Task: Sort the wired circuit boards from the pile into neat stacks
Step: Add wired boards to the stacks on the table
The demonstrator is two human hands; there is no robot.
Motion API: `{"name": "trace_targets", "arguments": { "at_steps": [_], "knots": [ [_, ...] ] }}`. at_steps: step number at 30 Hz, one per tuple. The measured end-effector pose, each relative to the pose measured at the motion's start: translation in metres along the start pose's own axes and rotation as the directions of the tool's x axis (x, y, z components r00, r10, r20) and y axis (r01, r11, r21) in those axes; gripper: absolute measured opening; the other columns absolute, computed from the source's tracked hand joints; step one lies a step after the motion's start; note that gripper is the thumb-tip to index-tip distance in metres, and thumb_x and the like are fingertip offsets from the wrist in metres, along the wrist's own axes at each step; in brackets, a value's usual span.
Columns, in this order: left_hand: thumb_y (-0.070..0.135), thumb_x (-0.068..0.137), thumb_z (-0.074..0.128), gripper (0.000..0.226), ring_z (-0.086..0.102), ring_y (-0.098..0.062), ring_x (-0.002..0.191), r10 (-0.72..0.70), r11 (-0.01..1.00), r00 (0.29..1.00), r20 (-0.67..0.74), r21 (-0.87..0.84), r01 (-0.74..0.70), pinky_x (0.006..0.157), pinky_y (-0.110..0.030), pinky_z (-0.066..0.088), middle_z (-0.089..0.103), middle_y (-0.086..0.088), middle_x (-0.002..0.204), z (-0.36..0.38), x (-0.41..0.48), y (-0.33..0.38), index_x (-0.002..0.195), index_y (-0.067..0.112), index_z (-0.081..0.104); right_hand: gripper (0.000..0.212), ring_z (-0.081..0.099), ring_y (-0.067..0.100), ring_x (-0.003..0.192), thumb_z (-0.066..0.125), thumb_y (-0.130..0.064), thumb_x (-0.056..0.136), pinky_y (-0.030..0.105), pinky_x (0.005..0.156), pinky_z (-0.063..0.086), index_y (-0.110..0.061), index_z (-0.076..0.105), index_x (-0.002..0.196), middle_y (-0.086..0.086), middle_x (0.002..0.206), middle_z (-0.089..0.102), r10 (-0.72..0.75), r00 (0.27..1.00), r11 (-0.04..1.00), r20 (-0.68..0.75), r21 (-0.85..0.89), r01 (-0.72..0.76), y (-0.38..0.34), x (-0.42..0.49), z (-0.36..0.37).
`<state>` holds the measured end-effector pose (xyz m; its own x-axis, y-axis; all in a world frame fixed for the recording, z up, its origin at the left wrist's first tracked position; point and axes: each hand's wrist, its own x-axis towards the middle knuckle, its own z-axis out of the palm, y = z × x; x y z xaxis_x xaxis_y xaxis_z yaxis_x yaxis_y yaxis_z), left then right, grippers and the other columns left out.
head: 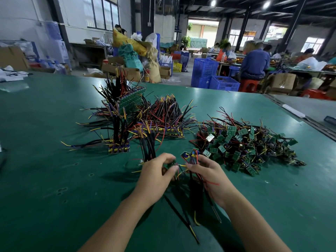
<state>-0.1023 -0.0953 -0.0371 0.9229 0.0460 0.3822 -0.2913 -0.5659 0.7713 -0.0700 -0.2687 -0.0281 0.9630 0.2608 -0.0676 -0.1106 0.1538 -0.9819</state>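
Our left hand (156, 172) pinches small board (172, 165); our right hand (207, 177) grips wired bundle (190, 156). Loose pile (245, 144) two o'clock, stacks (119, 149) eleven o'clock.

Green table mat (54, 179) filled lower frame, dotted with small dark marks. White papers (11, 74) lay at left edge. Water dispenser (57, 44) stood upper left, cardboard boxes (12, 58) beside it. Yellow sack (127, 42) sat atop teal bags (130, 55), upper centre. Blue crates (205, 70) were stacked centre right. Person in blue shirt (254, 62) sat on red stool (248, 85), back to camera. Ceiling lights (213, 2) glowed top right.
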Motion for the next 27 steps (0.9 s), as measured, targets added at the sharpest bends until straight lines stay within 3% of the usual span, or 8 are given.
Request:
{"name": "trace_targets", "arguments": {
  "at_steps": [2, 4, 8, 13, 18, 23, 25, 27],
  "knots": [
    [0.021, 0.088, 0.068, 0.019, 0.058, 0.01, 0.094, -0.051, 0.99, 0.997, -0.065, -0.133, 0.042, 0.083, -0.016, 0.051, 0.061, 0.022, 0.098, 0.002, 0.0, 0.004, 0.102, 0.031, 0.061, 0.018, 0.061, 0.028, 0.086, 0.065, 0.0, 0.086, 0.039, 0.086, 0.045, -0.004, 0.069, 0.103, 0.016, 0.094, 0.065, -0.006, 1.0, 1.0, 0.007, -0.011, 0.006, 0.002, -0.001, 0.003],
    [0.019, 0.087, 0.07, 0.022, 0.065, -0.001, 0.089, -0.122, 0.96, 0.989, -0.081, -0.262, 0.097, 0.079, -0.023, 0.055, 0.061, 0.015, 0.099, 0.004, 0.0, 0.007, 0.097, 0.035, 0.058, 0.017, 0.061, 0.029, 0.086, 0.065, 0.0, 0.086, 0.042, 0.086, 0.045, -0.007, 0.071, 0.1, 0.016, 0.096, 0.066, -0.024, 0.999, 1.0, 0.027, -0.005, 0.025, 0.005, 0.0, 0.006],
    [0.016, 0.083, 0.073, 0.022, 0.067, -0.011, 0.092, -0.177, 0.922, 0.975, -0.136, -0.37, 0.116, 0.081, -0.031, 0.057, 0.065, 0.007, 0.098, 0.006, 0.001, 0.011, 0.096, 0.03, 0.061, 0.027, 0.065, 0.032, 0.086, 0.073, -0.014, 0.079, 0.041, 0.083, 0.052, -0.016, 0.069, 0.106, 0.019, 0.104, 0.067, -0.05, 0.992, 0.999, 0.114, 0.004, 0.05, 0.007, -0.001, 0.008],
    [0.02, 0.075, 0.081, 0.022, 0.064, 0.006, 0.087, -0.155, 0.928, 0.966, -0.207, -0.365, 0.07, 0.074, -0.01, 0.048, 0.07, 0.008, 0.09, 0.006, 0.002, 0.011, 0.088, 0.024, 0.064, 0.042, 0.069, 0.031, 0.073, 0.078, -0.01, 0.076, 0.035, 0.066, 0.057, -0.03, 0.064, 0.11, 0.012, 0.087, 0.067, 0.028, 0.955, 0.999, 0.297, 0.008, -0.032, 0.011, -0.007, 0.013],
    [0.023, 0.073, 0.082, 0.025, 0.064, 0.004, 0.085, -0.153, 0.922, 0.965, -0.212, -0.381, 0.063, 0.074, -0.01, 0.048, 0.069, 0.008, 0.09, 0.006, 0.004, 0.008, 0.089, 0.024, 0.063, 0.041, 0.054, 0.022, 0.054, 0.069, 0.001, 0.079, 0.03, 0.051, 0.049, -0.025, 0.06, 0.11, 0.005, 0.074, 0.059, -0.029, 0.959, 0.999, 0.282, 0.035, 0.02, 0.01, -0.009, 0.02],
    [0.062, 0.057, 0.075, 0.066, 0.065, -0.009, 0.099, -0.33, 0.74, 0.941, 0.068, -0.601, 0.303, 0.079, -0.02, 0.05, 0.064, 0.0, 0.111, 0.014, 0.001, 0.017, 0.109, 0.028, 0.052, 0.042, 0.045, 0.015, 0.05, 0.059, 0.006, 0.09, 0.022, 0.047, 0.04, -0.023, 0.055, 0.119, -0.002, 0.069, 0.061, -0.134, 0.979, 0.988, 0.154, -0.054, 0.144, 0.008, -0.009, 0.022],
    [0.059, 0.056, 0.084, 0.071, 0.063, -0.005, 0.102, -0.309, 0.726, 0.933, 0.184, -0.588, 0.357, 0.081, -0.016, 0.048, 0.066, 0.008, 0.108, 0.016, -0.001, 0.018, 0.112, 0.028, 0.054, 0.057, 0.053, 0.015, 0.057, 0.057, 0.007, 0.091, 0.024, 0.054, 0.046, -0.034, 0.049, 0.13, 0.002, 0.08, 0.066, -0.191, 0.974, 0.972, 0.119, -0.114, 0.205, 0.005, -0.011, 0.023],
    [0.046, 0.061, 0.085, 0.052, 0.067, -0.005, 0.097, -0.251, 0.69, 0.921, 0.298, -0.612, 0.386, 0.077, -0.011, 0.048, 0.073, 0.008, 0.096, 0.021, -0.004, 0.02, 0.105, 0.026, 0.064, 0.066, 0.066, 0.022, 0.08, 0.056, 0.009, 0.091, 0.03, 0.074, 0.054, -0.035, 0.043, 0.138, 0.013, 0.1, 0.069, -0.227, 0.966, 0.954, 0.126, -0.171, 0.247, 0.001, -0.013, 0.024]
  ]
}}
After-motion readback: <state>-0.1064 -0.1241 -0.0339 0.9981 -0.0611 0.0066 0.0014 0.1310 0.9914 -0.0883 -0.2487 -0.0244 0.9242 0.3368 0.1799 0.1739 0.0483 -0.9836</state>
